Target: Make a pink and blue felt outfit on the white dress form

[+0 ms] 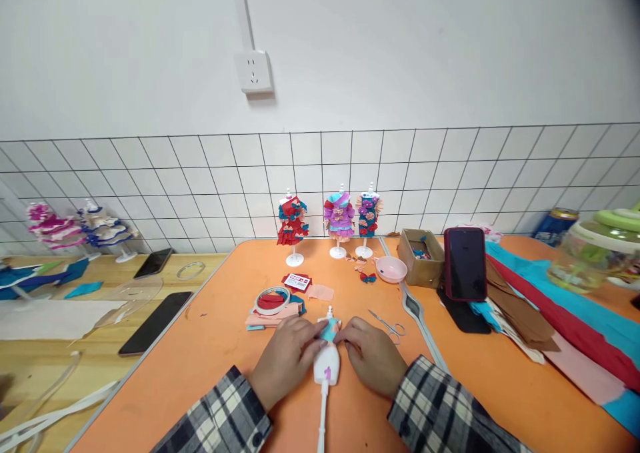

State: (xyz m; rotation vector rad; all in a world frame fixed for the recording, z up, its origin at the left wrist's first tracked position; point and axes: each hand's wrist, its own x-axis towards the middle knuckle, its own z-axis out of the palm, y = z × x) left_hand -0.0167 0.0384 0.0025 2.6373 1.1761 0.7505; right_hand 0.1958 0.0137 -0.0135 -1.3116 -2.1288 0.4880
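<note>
A small white doll mannequin (327, 366) lies on the orange table, its neck away from me and its stand rod towards me. Light blue cloth (329, 329) covers its chest, and a small purple mark shows on its lower body. My left hand (293, 353) is closed around its left side, fingertips pressing on the cloth. From the right, my right hand (371, 354) pinches the cloth's edge at the waist between thumb and fingers. Beyond my right hand lie small scissors (389, 326). A tape roll (273, 301) rests on folded cloth pieces (265, 319) beyond my left hand.
Dressed mannequins in red (293, 223), purple (340, 218) and blue (369, 219) stand along the tiled wall. A pink bowl (391, 269), a cardboard box (423, 259) and an upright phone (465, 264) are at right. Cloth strips (575, 306) cover the right side. Another phone (155, 323) lies left.
</note>
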